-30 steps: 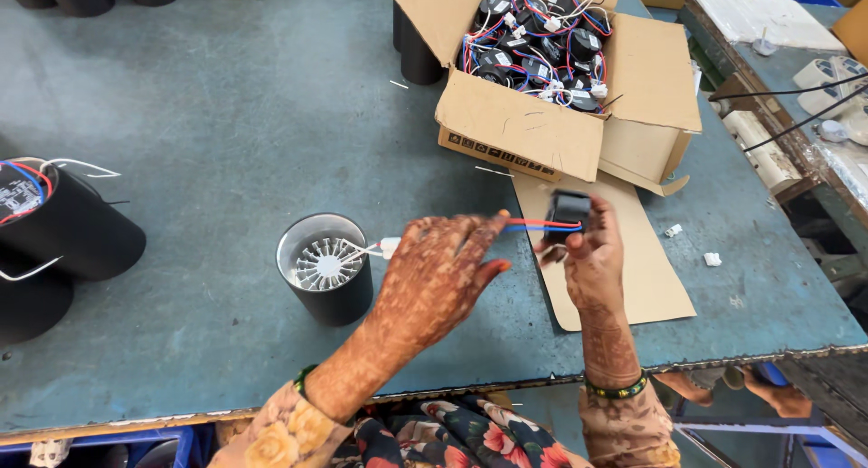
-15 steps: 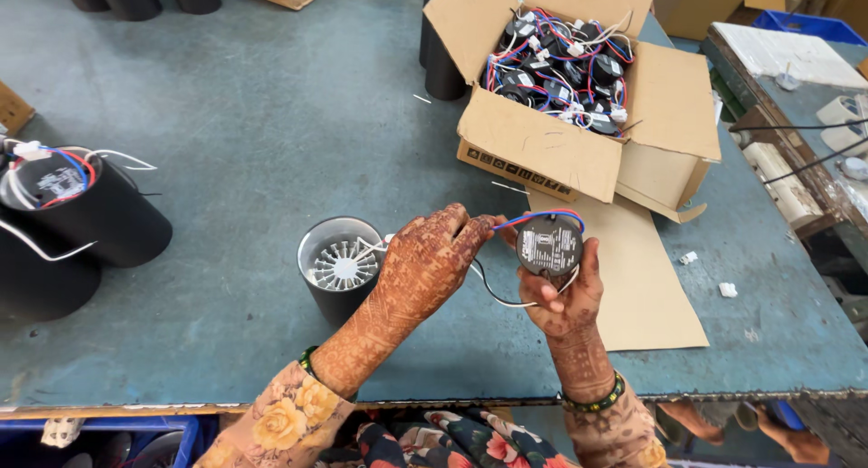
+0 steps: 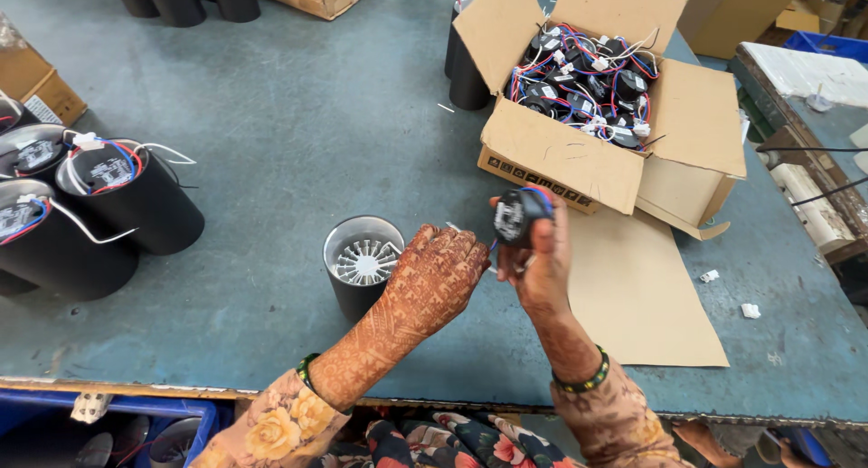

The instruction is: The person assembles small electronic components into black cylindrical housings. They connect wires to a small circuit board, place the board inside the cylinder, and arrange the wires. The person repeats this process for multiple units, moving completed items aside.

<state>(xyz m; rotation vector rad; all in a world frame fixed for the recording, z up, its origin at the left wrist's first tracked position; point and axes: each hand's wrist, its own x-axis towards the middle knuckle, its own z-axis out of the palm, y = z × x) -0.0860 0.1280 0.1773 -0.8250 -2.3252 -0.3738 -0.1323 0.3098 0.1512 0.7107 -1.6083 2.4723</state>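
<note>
**Driver held above the bench, beside an open black can**

Driver, a small black round module with red and blue leads, is pinched upright in the right hand, lifted clear of the teal bench. The left hand hangs just beside it at nine o'clock, fingers curled loosely toward the wires below the module; whether they actually grip a lead cannot be told. At nine o'clock of that hand stands an open can, a black cylinder with a white finned heat sink showing inside and no module in it.

Judged from this pose, the step goes best with the leads gathered and straightened first, the module kept level, and the wires kept free of the fins and rim.

Containers: at one o'clock of the driver an open carton is filled with more black modules and tangled red, blue and white leads. At the bench's nine o'clock edge lie three finished cans on their sides, each with a module and wires fitted at its open end. A blue bin below the bench at seven o'clock holds parts too dim to identify.
</note>
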